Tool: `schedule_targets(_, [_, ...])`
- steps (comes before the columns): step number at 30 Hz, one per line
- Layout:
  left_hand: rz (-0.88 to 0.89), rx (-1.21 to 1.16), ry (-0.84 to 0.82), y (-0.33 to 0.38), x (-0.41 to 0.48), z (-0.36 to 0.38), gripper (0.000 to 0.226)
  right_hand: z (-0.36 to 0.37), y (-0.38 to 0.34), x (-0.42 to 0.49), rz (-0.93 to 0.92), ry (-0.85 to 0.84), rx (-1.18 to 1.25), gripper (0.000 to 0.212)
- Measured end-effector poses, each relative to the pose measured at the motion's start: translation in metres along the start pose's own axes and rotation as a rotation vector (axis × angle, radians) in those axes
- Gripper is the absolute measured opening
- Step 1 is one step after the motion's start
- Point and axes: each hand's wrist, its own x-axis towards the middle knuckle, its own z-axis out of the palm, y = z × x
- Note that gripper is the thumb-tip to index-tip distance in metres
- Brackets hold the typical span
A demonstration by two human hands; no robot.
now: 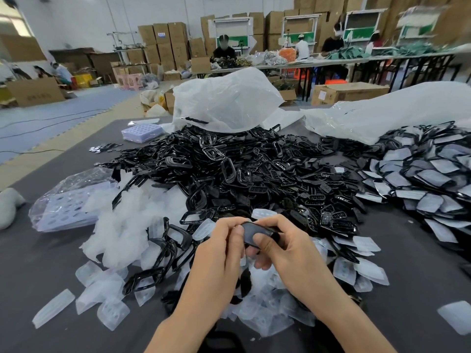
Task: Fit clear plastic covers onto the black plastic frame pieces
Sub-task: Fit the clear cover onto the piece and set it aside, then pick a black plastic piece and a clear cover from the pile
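Both of my hands hold one black plastic frame piece (254, 231) above the near middle of the table. My left hand (219, 248) grips its left end with curled fingers and the thumb on top. My right hand (280, 244) pinches its right part, thumb pressed on the front face. Whether a clear cover sits on the piece I cannot tell. Loose clear plastic covers (109, 284) lie scattered below and left of my hands. A big heap of black frame pieces (242, 171) fills the table's middle.
A pile of fitted pieces (428, 174) lies at the right. White plastic bags (224, 103) stand behind the heap. Bagged trays (63, 202) sit at the left, another tray stack (142, 132) further back. The grey table (38, 263) shows at the near left. People work at far benches.
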Motion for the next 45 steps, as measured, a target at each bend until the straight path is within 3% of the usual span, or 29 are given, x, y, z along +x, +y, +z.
schedule_targets(5, [0.003,-0.106,0.003,0.004,0.003,0.001,0.01,-0.002,-0.003,-0.008,-0.017,-0.006,0.003,0.026])
schedule_targets(9, [0.042,-0.062,0.024,-0.001,0.003,0.002,0.012,-0.004,0.001,-0.006,0.013,-0.054,0.053,0.015])
schedule_targets(15, [0.044,-0.026,0.008,-0.004,-0.002,0.009,0.022,-0.012,0.008,-0.017,0.063,-0.056,0.061,0.017])
schedule_targets(17, [0.041,-0.044,0.011,-0.004,-0.001,0.008,0.026,-0.035,0.005,-0.015,0.048,0.083,0.128,0.016])
schedule_targets(21, [-0.008,-0.096,0.044,-0.006,0.002,0.008,0.041,-0.142,-0.016,0.007,-0.072,0.653,0.32,0.016])
schedule_targets(22, [-0.016,-0.103,0.046,-0.006,0.003,0.009,0.042,-0.174,-0.024,0.012,-0.097,0.784,0.362,0.024])
schedule_targets(25, [-0.029,-0.111,0.058,-0.006,0.003,0.012,0.04,-0.249,-0.034,0.012,-0.045,1.076,0.366,0.079])
schedule_targets(27, [-0.019,-0.116,0.063,-0.006,0.004,0.014,0.037,-0.266,-0.028,0.001,0.047,1.143,0.305,0.088])
schedule_targets(29, [-0.006,-0.088,0.081,-0.005,0.005,0.015,0.031,-0.26,-0.017,-0.006,0.109,1.11,0.251,0.079])
schedule_targets(35, [0.035,0.094,0.083,-0.009,0.003,0.012,0.029,-0.155,-0.011,-0.001,0.063,0.737,0.078,0.049])
schedule_targets(38, [0.008,0.213,0.176,-0.014,0.009,0.002,0.033,-0.081,-0.011,0.011,-0.002,0.452,-0.193,0.041])
schedule_targets(41, [-0.087,0.525,0.298,-0.027,0.019,-0.014,0.034,-0.019,0.005,0.02,-0.094,0.199,-0.682,0.05])
schedule_targets(43, [-0.218,0.758,0.172,-0.036,0.023,-0.026,0.047,0.001,0.016,0.024,0.007,0.063,-0.899,0.056])
schedule_targets(45, [-0.283,0.829,0.025,-0.042,0.023,-0.034,0.052,0.006,0.026,0.025,0.064,-0.028,-1.025,0.058])
